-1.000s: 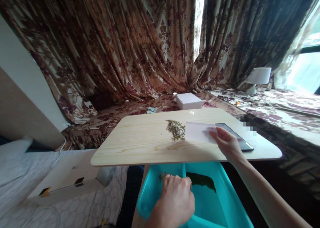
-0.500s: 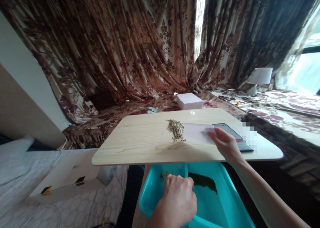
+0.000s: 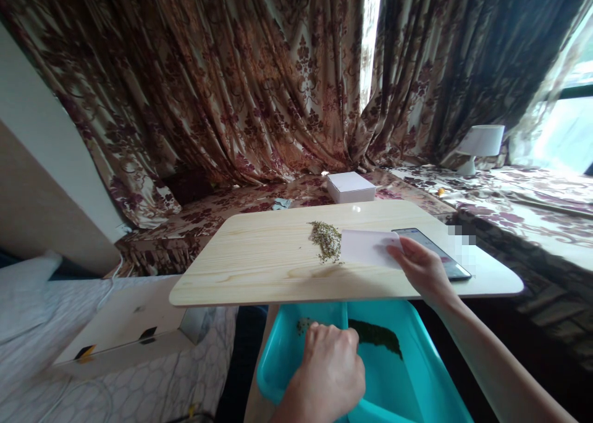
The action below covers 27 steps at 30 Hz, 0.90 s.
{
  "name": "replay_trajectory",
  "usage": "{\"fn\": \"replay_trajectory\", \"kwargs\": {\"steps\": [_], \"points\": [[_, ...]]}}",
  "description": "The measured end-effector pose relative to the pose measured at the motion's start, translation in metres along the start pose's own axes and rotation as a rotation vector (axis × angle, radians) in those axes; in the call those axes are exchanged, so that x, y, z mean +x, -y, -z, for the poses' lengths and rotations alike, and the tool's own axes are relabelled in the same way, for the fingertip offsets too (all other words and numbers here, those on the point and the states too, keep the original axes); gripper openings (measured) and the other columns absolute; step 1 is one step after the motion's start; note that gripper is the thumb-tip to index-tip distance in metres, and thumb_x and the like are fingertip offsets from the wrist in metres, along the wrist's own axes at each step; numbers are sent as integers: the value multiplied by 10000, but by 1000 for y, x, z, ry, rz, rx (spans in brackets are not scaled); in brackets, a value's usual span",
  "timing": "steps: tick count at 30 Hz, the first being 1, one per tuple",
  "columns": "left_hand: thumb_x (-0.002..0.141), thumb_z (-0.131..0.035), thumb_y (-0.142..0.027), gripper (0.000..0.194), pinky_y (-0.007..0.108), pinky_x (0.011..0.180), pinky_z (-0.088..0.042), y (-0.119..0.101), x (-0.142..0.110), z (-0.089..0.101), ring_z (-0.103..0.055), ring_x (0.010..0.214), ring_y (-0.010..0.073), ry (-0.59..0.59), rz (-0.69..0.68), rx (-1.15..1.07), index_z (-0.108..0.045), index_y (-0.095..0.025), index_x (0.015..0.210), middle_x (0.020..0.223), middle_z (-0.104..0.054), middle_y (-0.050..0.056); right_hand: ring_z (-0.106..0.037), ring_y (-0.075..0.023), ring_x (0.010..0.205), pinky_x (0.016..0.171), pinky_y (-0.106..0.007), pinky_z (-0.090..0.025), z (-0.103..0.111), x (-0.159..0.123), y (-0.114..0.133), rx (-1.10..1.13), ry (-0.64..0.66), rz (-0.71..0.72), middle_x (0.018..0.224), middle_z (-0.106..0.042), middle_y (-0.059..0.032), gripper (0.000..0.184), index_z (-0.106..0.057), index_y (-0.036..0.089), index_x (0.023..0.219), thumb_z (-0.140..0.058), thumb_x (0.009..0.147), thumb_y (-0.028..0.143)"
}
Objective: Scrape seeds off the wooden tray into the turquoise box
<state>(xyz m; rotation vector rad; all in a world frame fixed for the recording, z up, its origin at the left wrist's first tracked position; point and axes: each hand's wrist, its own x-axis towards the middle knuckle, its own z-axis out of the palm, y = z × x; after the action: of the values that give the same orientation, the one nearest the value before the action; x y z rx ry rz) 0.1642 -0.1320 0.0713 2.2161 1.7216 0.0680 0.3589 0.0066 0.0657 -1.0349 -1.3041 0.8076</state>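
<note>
My right hand (image 3: 424,265) is closed on the right end of a white card (image 3: 368,247). The card is held low over the wooden tabletop (image 3: 259,256). Its left edge is against or just beside a loose pile of small greenish and pale seeds (image 3: 327,238). Down in front of the table, my left hand (image 3: 328,364) is curled around the divider of a teal bin (image 3: 273,364); the fingertips are hidden. A few pale grains (image 3: 303,325) lie in the bin's left compartment, and a dark green layer (image 3: 377,336) covers part of the right one.
A dark-framed tablet (image 3: 438,250) lies on the table beneath my right hand. Behind the table are a white box (image 3: 351,187) and a crumpled pale cloth (image 3: 281,204). A white lamp (image 3: 482,142) stands at the right, and a large white carton (image 3: 130,318) at the left.
My right hand and the card have shifted very slightly to the right. The seed pile, the left hand and the bin look the same.
</note>
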Motion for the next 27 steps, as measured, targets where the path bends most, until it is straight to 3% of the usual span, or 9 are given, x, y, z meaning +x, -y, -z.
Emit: {"fn": "replay_trajectory", "kwargs": {"steps": [18,23,27], "points": [[841,-330,-169,329,422,904,-361,6,-6,4,-579,944,273,44,92,28,-632,-198,966,936,-657,105,-706,-241,784,732,-363,-569,-6,-3,-3,20,15,13,827,-763,-72,458,-722,195,836,-766,591,580],[869,-319,-160,344,417,932,-338,14,-10,-8,-577,973,264,65,223,4,-632,-208,1003,979,-660,93,-706,-245,808,768,-371,-563,-4,-5,-4,10,4,-10,846,-765,-71,435,-720,198,851,-777,597,547],[883,-318,-167,344,412,954,-327,15,-14,-18,-562,1006,259,81,240,-45,-618,-220,1043,1025,-648,80,-705,-245,844,799,-368,-557,-2,-8,-3,-29,-12,-46,900,-765,-65,384,-716,210,855,-777,616,504]]}}
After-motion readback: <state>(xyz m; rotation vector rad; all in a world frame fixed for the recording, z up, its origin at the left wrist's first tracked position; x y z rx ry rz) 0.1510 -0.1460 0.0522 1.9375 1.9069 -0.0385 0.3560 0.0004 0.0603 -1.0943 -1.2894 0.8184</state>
